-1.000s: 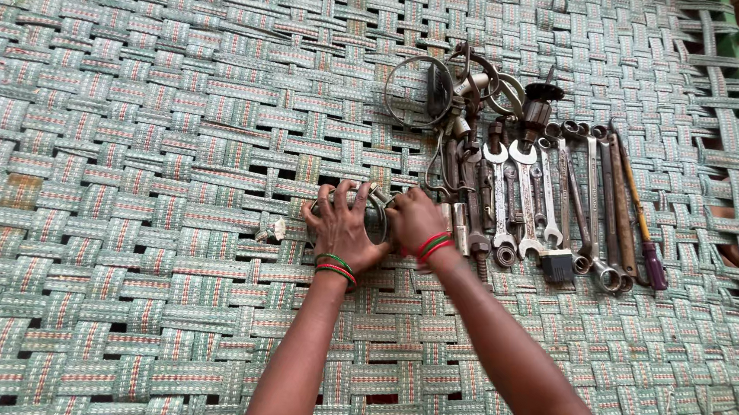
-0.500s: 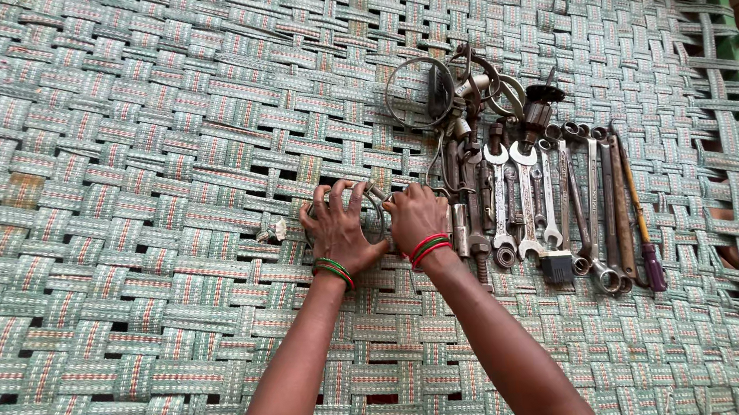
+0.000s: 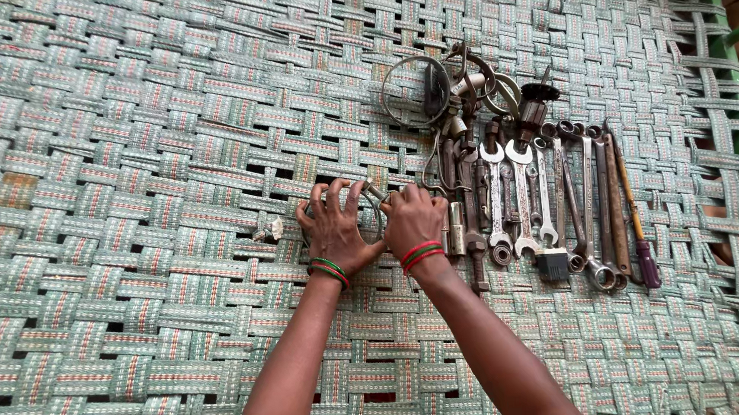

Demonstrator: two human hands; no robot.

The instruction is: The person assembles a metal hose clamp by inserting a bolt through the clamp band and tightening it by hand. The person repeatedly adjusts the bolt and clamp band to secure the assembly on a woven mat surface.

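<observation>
Barely anything has shifted since a moment ago: your hands have stayed side by side over the same spot on the woven mat (image 3: 124, 164). Your left hand (image 3: 336, 227) spreads its fingers over a thin metal ring (image 3: 375, 205), curled around its rim, and your right hand (image 3: 414, 220) closes on the ring's right edge, knuckles up. That ring lies flat on the webbing, mostly hidden under your palms. Just left of it sits a small pale scrap (image 3: 274, 230). Just right, a row of spanners (image 3: 520, 197) lies parallel, a purple-handled screwdriver (image 3: 641, 240) at the far end, wire hoops (image 3: 413, 92) piled above.
</observation>
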